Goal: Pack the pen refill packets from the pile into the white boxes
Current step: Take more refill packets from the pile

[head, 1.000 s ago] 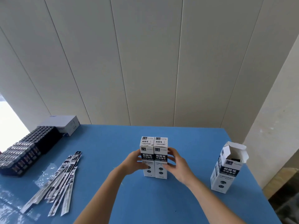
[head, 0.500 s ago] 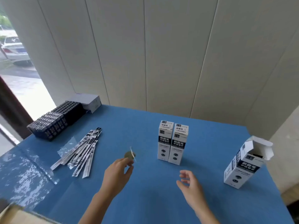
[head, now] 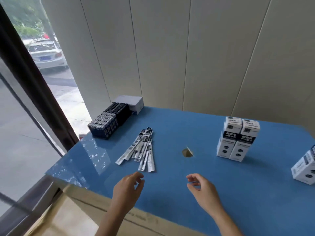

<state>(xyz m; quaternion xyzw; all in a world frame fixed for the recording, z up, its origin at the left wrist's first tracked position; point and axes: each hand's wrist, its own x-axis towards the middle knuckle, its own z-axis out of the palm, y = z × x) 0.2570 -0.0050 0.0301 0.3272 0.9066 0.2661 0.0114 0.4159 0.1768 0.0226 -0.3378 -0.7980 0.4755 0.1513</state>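
A pile of long clear pen refill packets lies fanned out on the blue table, left of centre. Two closed white boxes stand upright side by side at the right. A third white box leans at the right edge, partly cut off. My left hand hovers just below the near ends of the packets, fingers loosely curled, holding nothing. My right hand hovers over the table to its right, fingers apart and empty.
A block of black refill boxes sits at the table's back left with a grey carton behind it. A small hole marks the table's middle. A cardboard box lies below the near edge. A window is at left.
Both hands left the two closed boxes and moved left toward the packet pile. The view swung left and down, so the boxes now sit at the right.
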